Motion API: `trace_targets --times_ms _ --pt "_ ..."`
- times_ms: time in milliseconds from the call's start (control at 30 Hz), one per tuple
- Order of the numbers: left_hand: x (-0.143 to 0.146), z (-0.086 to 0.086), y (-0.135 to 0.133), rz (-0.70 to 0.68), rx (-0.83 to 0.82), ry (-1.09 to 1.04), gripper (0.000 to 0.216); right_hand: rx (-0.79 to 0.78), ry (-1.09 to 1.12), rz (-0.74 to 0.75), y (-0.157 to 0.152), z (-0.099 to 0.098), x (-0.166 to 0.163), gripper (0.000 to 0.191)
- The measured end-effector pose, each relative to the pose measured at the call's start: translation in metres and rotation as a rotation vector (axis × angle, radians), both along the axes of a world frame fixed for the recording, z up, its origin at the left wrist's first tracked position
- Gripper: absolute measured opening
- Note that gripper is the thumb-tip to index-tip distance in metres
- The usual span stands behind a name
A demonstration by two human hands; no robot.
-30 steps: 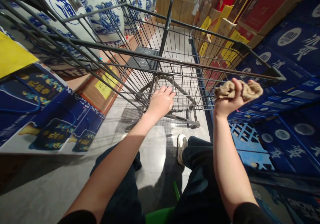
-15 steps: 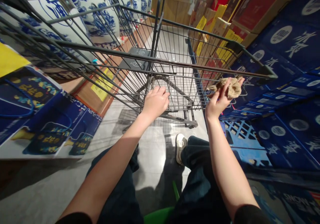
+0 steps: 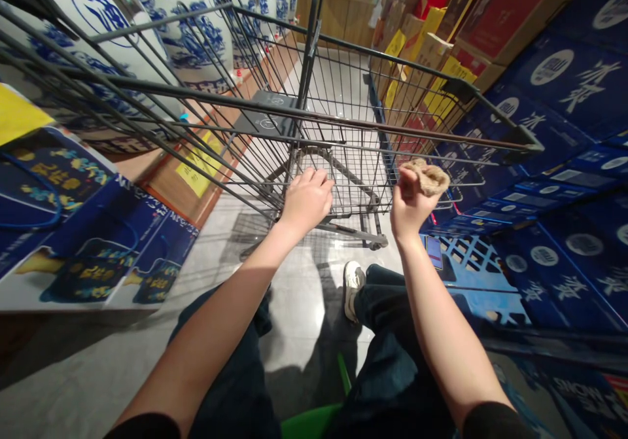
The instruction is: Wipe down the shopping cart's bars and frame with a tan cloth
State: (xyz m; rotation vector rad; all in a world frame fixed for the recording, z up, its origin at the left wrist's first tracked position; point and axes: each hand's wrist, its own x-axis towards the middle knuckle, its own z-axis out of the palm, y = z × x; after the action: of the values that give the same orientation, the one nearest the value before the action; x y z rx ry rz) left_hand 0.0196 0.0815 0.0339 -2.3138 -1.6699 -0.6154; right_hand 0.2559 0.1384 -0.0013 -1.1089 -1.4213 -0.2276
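A dark wire shopping cart (image 3: 343, 122) stretches across the view in front of me. My left hand (image 3: 308, 197) lies at the lower near part of its basket, fingers curled over the wires; the fingertips are partly hidden. My right hand (image 3: 411, 211) is closed on a crumpled, tan, fuzzy cleaning cloth (image 3: 432, 178), which bunches out above the fingers. Cloth and hand are at the near right side of the basket, close to the wires. Whether the cloth touches a wire, I cannot tell.
Large blue-and-white jars (image 3: 189, 40) line a wooden ledge on the left, with blue gift boxes (image 3: 93, 262) nearer. Blue cartons (image 3: 554, 243) are stacked on the right beside a light-blue plastic crate (image 3: 483, 285) bearing a phone (image 3: 434, 253). A green seat edge (image 3: 314, 422) shows below me.
My right hand has moved left along the basket with the cloth, its fingers now more closed around it. My left hand and the cart have stayed nearly in place.
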Motion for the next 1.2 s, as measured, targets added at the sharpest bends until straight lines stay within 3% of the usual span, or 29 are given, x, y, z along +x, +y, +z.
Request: trace_targets --times_ms 133,333,600,867,1067,1200 --pt "-0.004 0.0 -0.002 0.004 0.016 0.028 0.028 0.008 -0.142 0.109 -0.01 0.009 -0.005 0.024" --pt "-0.004 -0.004 -0.004 0.029 0.023 -0.002 0.028 0.115 -0.104 0.021 -0.01 0.033 0.0 0.027" --pt "-0.008 -0.003 -0.002 0.013 0.025 0.039 0.028 0.024 -0.353 -0.079 -0.007 -0.003 -0.017 0.013" --pt "-0.007 -0.004 -0.003 0.029 0.031 0.029 0.027 0.188 -0.222 -0.003 -0.009 0.024 -0.024 0.017" --pt "-0.008 -0.001 -0.003 0.011 0.009 0.031 0.028 0.203 -0.291 0.014 -0.011 0.003 -0.032 0.014" --pt "-0.008 -0.002 -0.003 0.018 0.011 0.026 0.03 0.14 -0.244 0.082 -0.021 0.009 -0.029 0.024"
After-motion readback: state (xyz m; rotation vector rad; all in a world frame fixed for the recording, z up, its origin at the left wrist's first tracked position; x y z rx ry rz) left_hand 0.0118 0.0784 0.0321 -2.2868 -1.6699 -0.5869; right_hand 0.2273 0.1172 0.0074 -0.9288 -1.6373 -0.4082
